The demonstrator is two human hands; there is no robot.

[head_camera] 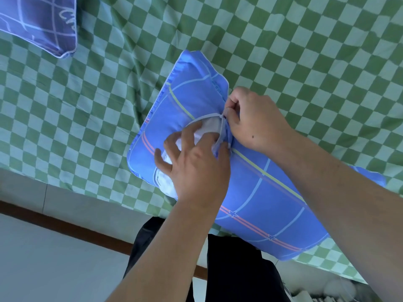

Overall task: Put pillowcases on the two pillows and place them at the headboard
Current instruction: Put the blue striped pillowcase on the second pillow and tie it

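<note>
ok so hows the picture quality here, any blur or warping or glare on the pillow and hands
Head view: soft, even light with a cool cast, no glare on the blue pillowcase; wide-angle warping bends the checks of the green checkered sheet toward the edges; the left hand and right hand are slightly soft but readable; the second pillow at the top-left corner is dimmer and cropped.
</note>
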